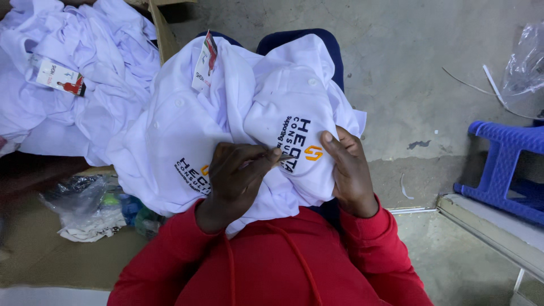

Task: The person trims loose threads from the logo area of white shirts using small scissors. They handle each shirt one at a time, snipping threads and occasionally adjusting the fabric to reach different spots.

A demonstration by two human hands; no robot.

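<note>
Left hand [238,175] pinches a fold of the white shirt [283,113] beside its printed chest mark; right hand [348,170] is clamped on the cloth's right edge, thumb on top. We judge the print best kept taut and flat between both grips. Shirt lies on the lap, long axis running away from us, hang tag [205,62] at the far end.
</note>
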